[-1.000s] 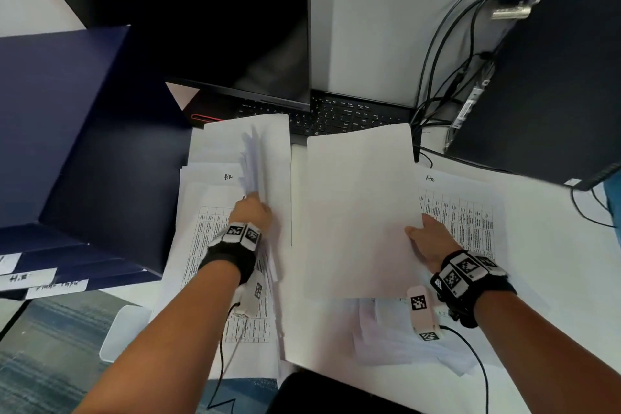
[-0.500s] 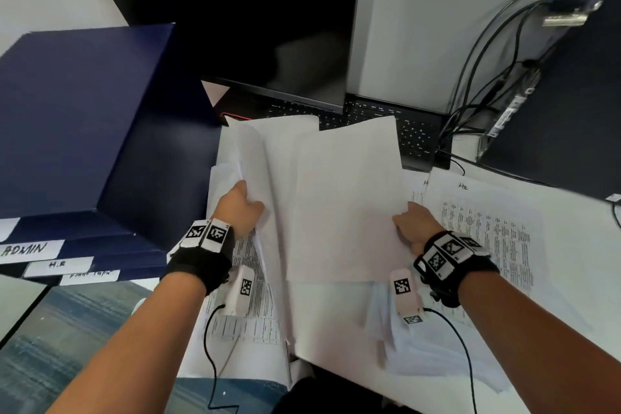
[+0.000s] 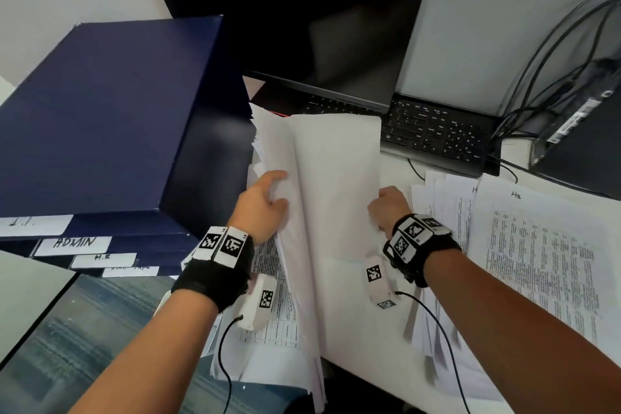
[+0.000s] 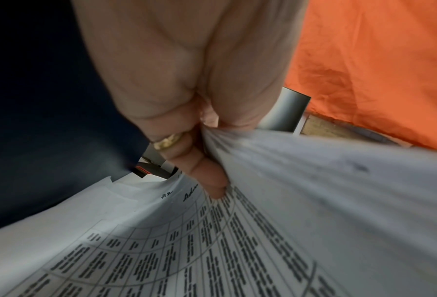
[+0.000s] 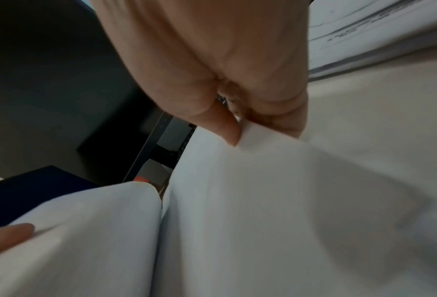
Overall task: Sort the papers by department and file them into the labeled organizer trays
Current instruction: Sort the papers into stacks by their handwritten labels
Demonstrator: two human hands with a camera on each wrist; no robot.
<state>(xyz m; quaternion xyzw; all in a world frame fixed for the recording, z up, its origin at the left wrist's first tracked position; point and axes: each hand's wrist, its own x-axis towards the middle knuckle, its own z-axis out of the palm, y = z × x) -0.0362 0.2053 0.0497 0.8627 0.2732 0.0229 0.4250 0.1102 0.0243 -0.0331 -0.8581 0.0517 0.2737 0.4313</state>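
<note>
My left hand (image 3: 265, 202) grips the edge of a raised stack of white papers (image 3: 279, 158), its fingers (image 4: 207, 176) curled under the sheets. Against that stack leans a single blank sheet (image 3: 336, 185), pinched at its right edge by my right hand (image 3: 386, 205); thumb and fingers (image 5: 227, 128) close on it. Printed pages (image 3: 282, 306) lie flat under the left wrist. More printed pages marked HR (image 3: 537, 252) lie spread at the right. The dark blue organizer trays (image 3: 100, 118) stand at the left, with labels ADMIN (image 3: 75, 243) and H.R (image 3: 102, 258).
An open black laptop (image 3: 433, 131) sits behind the papers, its screen dark. Black cables (image 3: 551, 64) and a black computer case (image 3: 584, 131) fill the back right. The desk edge runs along the lower left, with blue-grey carpet (image 3: 84, 329) below it.
My right hand has swung the blank sheet leftward until it meets the stack in my left hand. The left hand has raised its stack more upright. The camera has turned left toward the trays.
</note>
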